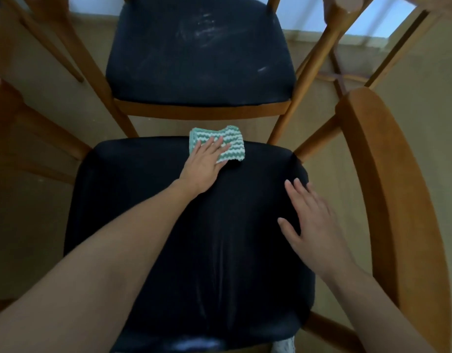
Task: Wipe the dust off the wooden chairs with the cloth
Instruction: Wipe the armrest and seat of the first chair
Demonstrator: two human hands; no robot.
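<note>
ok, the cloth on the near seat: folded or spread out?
Folded: the cloth is a compact pad with stacked layers at its left edge, under the left hand's flat fingers.

I see the near chair's black seat (220, 263) carrying a green-and-white striped cloth (232, 145) at its far edge, overhanging slightly. My left hand (204, 166) lies flat on the cloth. My right hand (314, 220) is spread by the right edge; contact unclear. The beige floor (54, 103) carries this chair and a second chair (199, 52), its seat dust-streaked.
</note>
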